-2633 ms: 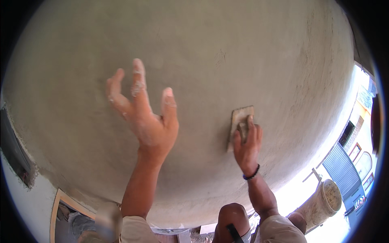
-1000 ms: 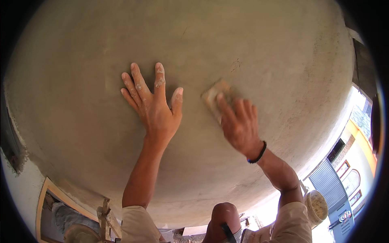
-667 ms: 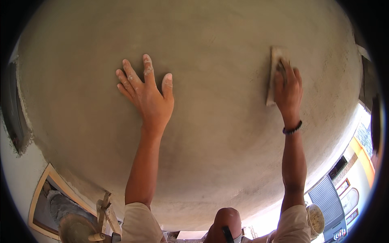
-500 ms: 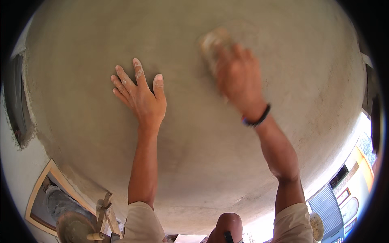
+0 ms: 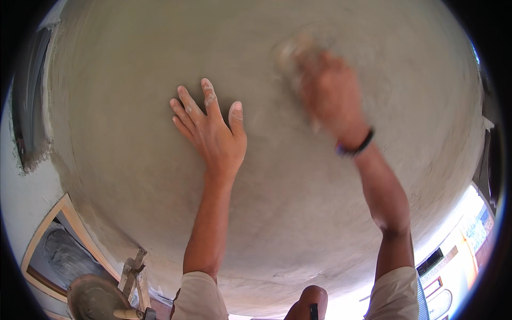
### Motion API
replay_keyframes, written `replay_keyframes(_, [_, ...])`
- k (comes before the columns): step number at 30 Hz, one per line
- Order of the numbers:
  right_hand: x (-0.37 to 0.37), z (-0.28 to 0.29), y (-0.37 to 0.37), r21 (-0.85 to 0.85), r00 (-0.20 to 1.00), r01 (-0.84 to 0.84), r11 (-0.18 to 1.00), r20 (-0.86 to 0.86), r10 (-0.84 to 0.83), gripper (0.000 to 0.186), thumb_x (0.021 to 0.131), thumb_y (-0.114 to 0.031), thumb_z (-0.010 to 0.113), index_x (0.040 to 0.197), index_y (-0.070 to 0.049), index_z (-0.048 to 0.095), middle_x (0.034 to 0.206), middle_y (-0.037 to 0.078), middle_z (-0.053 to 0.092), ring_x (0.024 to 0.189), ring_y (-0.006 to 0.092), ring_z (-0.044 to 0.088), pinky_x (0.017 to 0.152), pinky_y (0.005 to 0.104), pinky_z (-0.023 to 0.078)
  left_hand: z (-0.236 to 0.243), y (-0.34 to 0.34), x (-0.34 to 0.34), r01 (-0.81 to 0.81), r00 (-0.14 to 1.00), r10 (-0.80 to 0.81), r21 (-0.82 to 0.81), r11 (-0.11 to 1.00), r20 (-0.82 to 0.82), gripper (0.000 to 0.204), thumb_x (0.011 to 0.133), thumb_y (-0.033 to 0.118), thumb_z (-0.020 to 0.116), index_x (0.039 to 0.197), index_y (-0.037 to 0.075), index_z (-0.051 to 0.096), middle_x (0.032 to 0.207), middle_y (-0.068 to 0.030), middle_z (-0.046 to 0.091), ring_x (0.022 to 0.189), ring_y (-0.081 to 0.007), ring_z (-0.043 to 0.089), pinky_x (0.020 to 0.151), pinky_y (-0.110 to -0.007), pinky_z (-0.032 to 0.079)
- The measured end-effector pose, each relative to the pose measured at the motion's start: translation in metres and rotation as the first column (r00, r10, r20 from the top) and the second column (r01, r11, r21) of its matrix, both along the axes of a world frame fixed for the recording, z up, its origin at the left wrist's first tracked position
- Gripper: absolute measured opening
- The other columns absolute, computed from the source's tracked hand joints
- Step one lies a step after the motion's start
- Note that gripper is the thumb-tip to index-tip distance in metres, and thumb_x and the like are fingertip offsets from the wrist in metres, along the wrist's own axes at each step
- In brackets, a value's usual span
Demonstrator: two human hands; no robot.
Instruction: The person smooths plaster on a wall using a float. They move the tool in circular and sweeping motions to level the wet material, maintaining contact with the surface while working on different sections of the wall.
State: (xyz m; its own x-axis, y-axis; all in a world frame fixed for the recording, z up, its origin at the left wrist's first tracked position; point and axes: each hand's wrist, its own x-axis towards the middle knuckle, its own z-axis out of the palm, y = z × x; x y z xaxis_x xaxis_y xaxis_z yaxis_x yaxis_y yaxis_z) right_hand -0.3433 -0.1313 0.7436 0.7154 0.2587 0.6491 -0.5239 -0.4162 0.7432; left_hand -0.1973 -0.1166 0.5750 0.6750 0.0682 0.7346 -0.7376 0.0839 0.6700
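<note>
In the head view, rests the left hand point(image 5: 221, 141) on a broad grey-brown plastered wall point(image 5: 160, 186), left of its middle, with fingers spread and released. Grasps a pale, flat hand float point(image 5: 290, 57), blurred in outline, in the fingers of the right hand point(image 5: 333, 101), against the wall near its upper edge. Wears a dark bracelet point(image 5: 356, 146) at the right wrist. Shows, by the wall's lower left corner, a round grey-brown basin point(image 5: 76, 290) beside a rough wooden stand point(image 5: 136, 274).

The grey-brown plastered wall point(image 5: 282, 213) bears the spread left hand point(image 5: 217, 133); a blurred float point(image 5: 292, 54) lies against it.
</note>
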Motion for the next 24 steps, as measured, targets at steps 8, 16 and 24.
replay_keyframes(8, [-0.078,-0.007,-0.011,0.016,0.988,0.15,0.989,-0.025,-0.149,0.045,0.081,-0.008,0.062,0.126,-0.005,0.062,0.103,0.02,0.061,0.09,0.0357,0.059,0.079,0.0491,0.048,0.001,0.038,0.04,0.192,0.966,-0.231,-0.278,0.941,-0.116,0.068,0.095,0.031,0.057,0.151,0.002,0.03,0.156,-0.0315,0.012,0.144,-0.0542,0.004,0.113,-0.065,0.009])
replay_keyframes(16, [0.123,0.009,0.027,-0.154,0.988,-0.007,0.988,-0.156,-0.017,0.031,0.081,-0.007,0.059,0.111,-0.009,0.066,0.088,0.016,0.063,0.081,0.034,0.063,0.068,0.0438,0.052,-0.019,0.042,0.076,0.149,0.959,-0.208,-0.284,0.947,-0.193,0.066,0.095,0.026,0.056,0.151,0.004,0.029,0.157,-0.0286,0.016,0.146,-0.0481,0.008,0.114,-0.06,0.015])
replay_keyframes(24, [0.067,0.087,0.019,-0.13,0.99,0.136,0.982,-0.013,-0.139,0.038,0.084,-0.007,0.059,0.121,-0.011,0.064,0.088,0.018,0.061,0.079,0.0323,0.062,0.064,0.0427,0.052,-0.02,0.055,0.095,0.138,0.932,-0.245,-0.364,0.921,-0.267,0.065,0.095,0.026,0.057,0.151,0.005,0.031,0.156,-0.0276,0.019,0.146,-0.0461,0.014,0.115,-0.058,0.018])
